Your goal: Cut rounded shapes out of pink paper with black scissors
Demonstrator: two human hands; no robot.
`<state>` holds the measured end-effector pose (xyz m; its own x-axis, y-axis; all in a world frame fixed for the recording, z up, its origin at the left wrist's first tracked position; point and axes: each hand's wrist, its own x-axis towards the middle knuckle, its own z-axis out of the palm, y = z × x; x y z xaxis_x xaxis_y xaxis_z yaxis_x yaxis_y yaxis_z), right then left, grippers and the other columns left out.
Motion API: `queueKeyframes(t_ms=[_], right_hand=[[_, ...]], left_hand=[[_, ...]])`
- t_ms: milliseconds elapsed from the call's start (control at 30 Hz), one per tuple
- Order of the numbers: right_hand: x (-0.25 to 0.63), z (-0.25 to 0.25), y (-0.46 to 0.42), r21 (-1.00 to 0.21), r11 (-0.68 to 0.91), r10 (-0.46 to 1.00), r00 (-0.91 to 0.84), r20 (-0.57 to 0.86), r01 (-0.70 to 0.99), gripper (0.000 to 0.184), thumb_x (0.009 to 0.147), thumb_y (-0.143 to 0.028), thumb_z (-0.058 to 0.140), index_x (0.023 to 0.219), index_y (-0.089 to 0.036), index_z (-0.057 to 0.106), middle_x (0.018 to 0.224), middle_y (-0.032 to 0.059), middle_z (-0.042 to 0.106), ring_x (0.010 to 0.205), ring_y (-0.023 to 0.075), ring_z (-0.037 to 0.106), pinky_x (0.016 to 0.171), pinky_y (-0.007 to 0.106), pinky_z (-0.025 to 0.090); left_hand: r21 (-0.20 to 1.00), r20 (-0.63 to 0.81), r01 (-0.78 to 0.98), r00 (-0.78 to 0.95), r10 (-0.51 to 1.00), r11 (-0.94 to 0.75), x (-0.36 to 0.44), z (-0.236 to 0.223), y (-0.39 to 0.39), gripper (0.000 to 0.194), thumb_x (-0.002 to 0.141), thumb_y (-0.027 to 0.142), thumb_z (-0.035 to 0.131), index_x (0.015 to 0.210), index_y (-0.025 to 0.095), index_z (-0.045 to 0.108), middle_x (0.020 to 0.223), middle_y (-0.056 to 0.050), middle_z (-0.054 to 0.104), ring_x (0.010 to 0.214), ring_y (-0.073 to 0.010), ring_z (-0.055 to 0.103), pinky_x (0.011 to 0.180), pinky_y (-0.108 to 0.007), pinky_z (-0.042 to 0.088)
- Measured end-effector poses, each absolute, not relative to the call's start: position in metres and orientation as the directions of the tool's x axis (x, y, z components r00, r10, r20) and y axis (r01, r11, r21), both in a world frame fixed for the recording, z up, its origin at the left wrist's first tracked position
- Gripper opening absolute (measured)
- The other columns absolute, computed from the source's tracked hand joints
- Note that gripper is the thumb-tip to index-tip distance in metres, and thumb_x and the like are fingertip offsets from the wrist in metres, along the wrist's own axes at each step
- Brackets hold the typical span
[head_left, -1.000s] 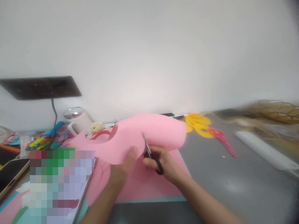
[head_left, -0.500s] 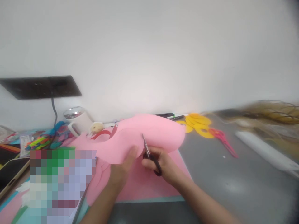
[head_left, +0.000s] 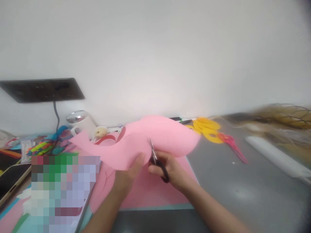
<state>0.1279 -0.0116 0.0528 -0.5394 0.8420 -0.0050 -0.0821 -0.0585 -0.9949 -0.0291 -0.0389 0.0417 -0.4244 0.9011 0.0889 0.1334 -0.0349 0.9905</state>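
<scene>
My left hand [head_left: 128, 173] grips the lower edge of a curved pink paper sheet [head_left: 170, 136], thumb on top and the other fingers hidden beneath it. In my right hand [head_left: 167, 165] is a pair of black-handled scissors [head_left: 162, 170], its blades pointing up and away from me at a cut in the sheet. A strip of the paper curls out to the left of the blades. Under both hands lies more pink paper [head_left: 155, 199] on top of a light blue sheet.
Pink scissors [head_left: 234, 149] and yellow paper rings [head_left: 211, 135] lie to the right. Further right is a white bar-shaped object [head_left: 274, 155]. A white mug [head_left: 85, 124] stands at the back left near a wall socket [head_left: 41, 90]. Papers and a blurred-out book [head_left: 68, 191] occupy the left.
The pink sheet has shifted: its right end reaches farther right and its left strip has lifted. Both hands stay nearly in place, still holding the sheet and the scissors.
</scene>
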Motion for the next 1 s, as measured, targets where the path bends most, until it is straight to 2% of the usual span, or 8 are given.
queueKeyframes(t_ms=[67, 267, 500, 600, 800, 1000], right_hand=[[0.1287, 0.0520, -0.0108, -0.996, -0.050, 0.835, -0.551, -0.001, -0.073, 0.036, 0.067, -0.042, 0.077, 0.070, -0.017, 0.051, 0.062, -0.0042, 0.043, 0.057, 0.0095, 0.034, 0.050, 0.022, 0.028], [0.1287, 0.0521, -0.0102, -0.997, -0.041, 0.833, -0.553, 0.005, -0.070, 0.036, 0.067, -0.043, 0.076, 0.070, -0.018, 0.051, 0.061, -0.0041, 0.043, 0.056, 0.0095, 0.035, 0.050, 0.022, 0.028], [0.1284, 0.0531, -0.0102, -0.995, -0.060, 0.839, -0.545, -0.005, -0.083, 0.036, 0.066, -0.041, 0.077, 0.067, -0.017, 0.051, 0.058, -0.0055, 0.039, 0.054, 0.0079, 0.030, 0.047, 0.021, 0.024], [0.1280, 0.0537, -0.0106, -0.995, -0.059, 0.841, -0.541, -0.007, -0.079, 0.035, 0.067, -0.040, 0.076, 0.066, -0.017, 0.049, 0.057, -0.0061, 0.036, 0.053, 0.0075, 0.028, 0.047, 0.021, 0.023], [0.1279, 0.0527, -0.0116, -0.996, -0.061, 0.840, -0.542, -0.016, -0.065, 0.034, 0.069, -0.043, 0.072, 0.066, -0.018, 0.049, 0.057, -0.0063, 0.031, 0.054, 0.0082, 0.028, 0.047, 0.022, 0.022], [0.1289, 0.0501, -0.0106, -0.998, -0.032, 0.843, -0.537, -0.002, -0.048, 0.034, 0.070, -0.047, 0.072, 0.069, -0.018, 0.055, 0.058, -0.0059, 0.032, 0.054, 0.0087, 0.028, 0.048, 0.022, 0.022]], left_hand=[[0.993, 0.071, 0.118, -0.428, 0.901, -0.022, -0.0296, 0.0414, -0.0385, 0.044, 0.066, 0.040, 0.074, 0.103, 0.018, 0.065, 0.103, -0.010, 0.071, 0.100, -0.0293, 0.065, 0.087, -0.042, 0.054], [0.987, 0.124, 0.143, -0.436, 0.891, -0.067, -0.0295, 0.0419, -0.0384, 0.041, 0.065, 0.039, 0.076, 0.099, 0.018, 0.067, 0.096, -0.009, 0.072, 0.095, -0.0287, 0.066, 0.097, -0.047, 0.047], [0.982, 0.141, 0.180, -0.447, 0.884, -0.066, -0.0290, 0.0434, -0.0392, 0.044, 0.065, 0.038, 0.076, 0.102, 0.017, 0.065, 0.094, -0.008, 0.072, 0.097, -0.0279, 0.065, 0.098, -0.045, 0.046], [0.979, 0.156, 0.185, -0.440, 0.884, -0.080, -0.0296, 0.0422, -0.0389, 0.043, 0.065, 0.036, 0.075, 0.102, 0.017, 0.064, 0.101, -0.009, 0.071, 0.097, -0.0272, 0.065, 0.098, -0.044, 0.047], [0.998, 0.065, 0.032, -0.438, 0.897, -0.056, -0.0302, 0.0407, -0.0365, 0.044, 0.062, 0.037, 0.078, 0.100, 0.017, 0.065, 0.105, -0.010, 0.070, 0.104, -0.0290, 0.062, 0.095, -0.042, 0.048], [0.998, 0.021, -0.042, -0.430, 0.903, -0.043, -0.0301, 0.0413, -0.0362, 0.053, 0.063, 0.041, 0.077, 0.109, 0.017, 0.064, 0.107, -0.010, 0.069, 0.104, -0.0295, 0.062, 0.094, -0.043, 0.049]])
